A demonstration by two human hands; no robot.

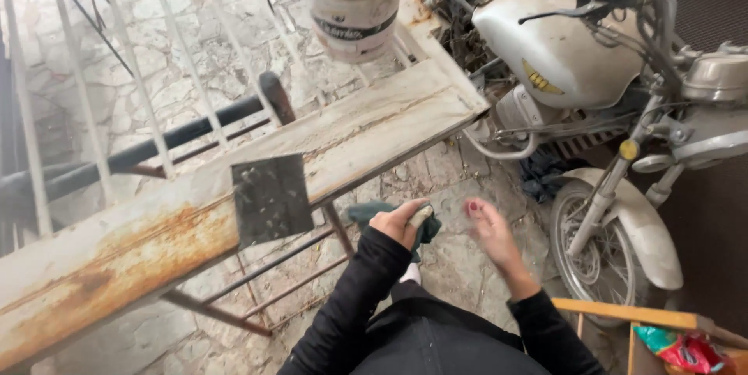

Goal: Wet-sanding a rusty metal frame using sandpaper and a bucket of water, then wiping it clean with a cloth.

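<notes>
Far left, white railing bars [132, 63] stand over stone paving, and a dark pipe [156, 145] runs behind them. In front of me a long rusty beam [140, 242] slants from the near left up to the far right, its left end orange with rust, its right end pale and dusty. A square of sandpaper [271, 198] lies on the beam, hanging over its near edge. A dirty white bucket [354, 5] stands at the far end of the beam.

My left hand [401, 221] sits just below the beam, right of the sandpaper, clenched around a pale handle and a dark green cloth [389, 215] that bunches out on both sides of my fist. I cannot tell what the handle belongs to. My right hand [491, 231] is near it, released and empty, fingers loose, red polish on a nail, hovering over the stone floor.

Further right a dusty white motorbike [592, 55] is parked, its front wheel [600, 254] close to my right arm. At the near right corner is a wooden frame [631, 314] with a bright bag [682, 350] inside
</notes>
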